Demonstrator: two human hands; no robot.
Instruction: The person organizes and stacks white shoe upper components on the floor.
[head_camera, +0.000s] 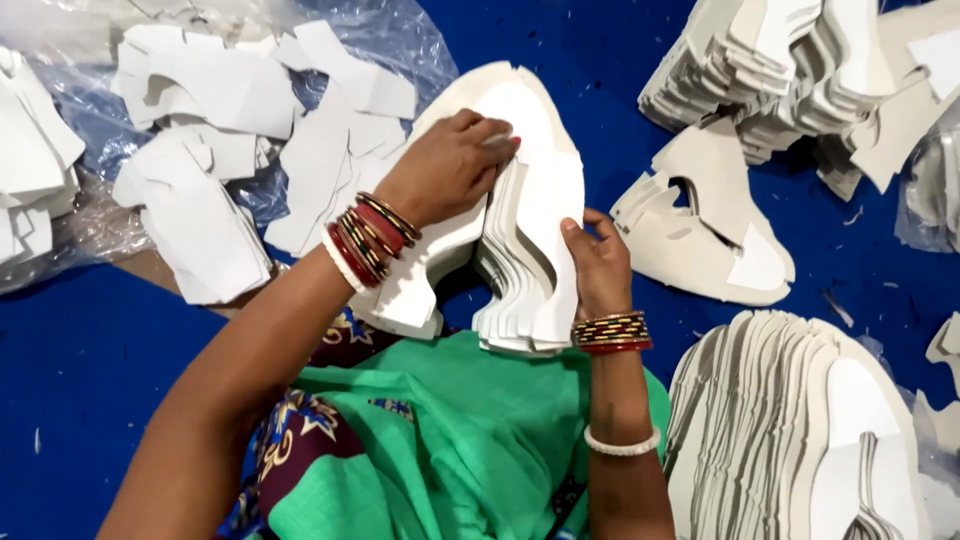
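A blue sheet (80, 350) covers the floor, with a fanned stack (790, 420) of white cut pieces at lower right, another heap (800, 70) at upper right and loose pieces on clear plastic (400, 40) at upper left. At centre frame, above a green cloth (450, 440), a bundle (530, 240) of white pieces stands on edge. The left hand (445, 170) lies across its top, fingers together pressing it, while the right hand (598, 265) clamps its lower right edge, thumb on the front.
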